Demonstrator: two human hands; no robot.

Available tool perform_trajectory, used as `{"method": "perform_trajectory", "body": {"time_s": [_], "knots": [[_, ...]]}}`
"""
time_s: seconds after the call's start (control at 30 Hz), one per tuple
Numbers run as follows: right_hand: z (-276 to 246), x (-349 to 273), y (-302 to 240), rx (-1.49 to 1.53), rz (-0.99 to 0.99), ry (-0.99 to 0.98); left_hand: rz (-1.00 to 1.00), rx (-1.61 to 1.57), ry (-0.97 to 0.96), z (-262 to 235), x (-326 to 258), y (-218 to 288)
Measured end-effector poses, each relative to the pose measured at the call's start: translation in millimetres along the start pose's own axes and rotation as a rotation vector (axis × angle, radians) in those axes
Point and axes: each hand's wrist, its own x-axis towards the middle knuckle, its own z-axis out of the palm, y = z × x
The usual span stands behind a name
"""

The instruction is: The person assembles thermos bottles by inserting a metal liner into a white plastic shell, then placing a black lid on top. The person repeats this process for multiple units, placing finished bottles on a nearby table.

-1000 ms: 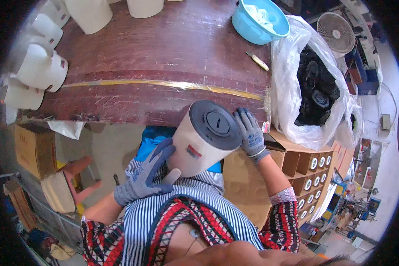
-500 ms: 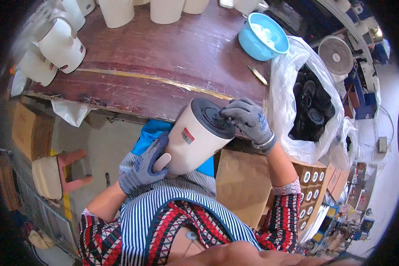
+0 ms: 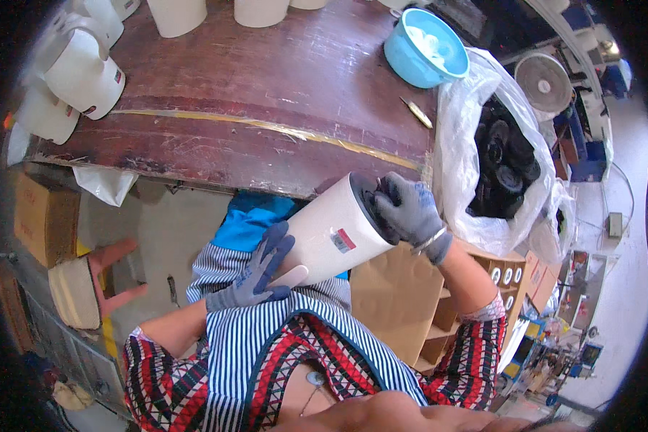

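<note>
Cupping white cylindrical container near dark-red wooden table in half-curled left grey-gloved hand; resting bent-fingered right grey-gloved hand on round black end, can't tell if pinching; may slip from slack left hold

- Print on the label of the white container is too small for us to read.
- At the container's dark end, we lose the fingertips of the right hand from clear view.
- Beyond the container, the upper edge crops pale vessels.
- Far right of it, we find distant clutter indistinct.
</note>
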Motion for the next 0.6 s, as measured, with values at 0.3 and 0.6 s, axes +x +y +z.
{"method": "perform_trajectory", "body": {"time_s": [0.3, 0.6], "knots": [[-36, -25, 18, 0.158, -0.292, 0.080, -0.023, 0.114, -0.010, -10, -18, 19], [-5, -35, 38, -0.153, -0.849, 0.194, -0.339, -0.478, -0.167, -75, 3, 12]]}}
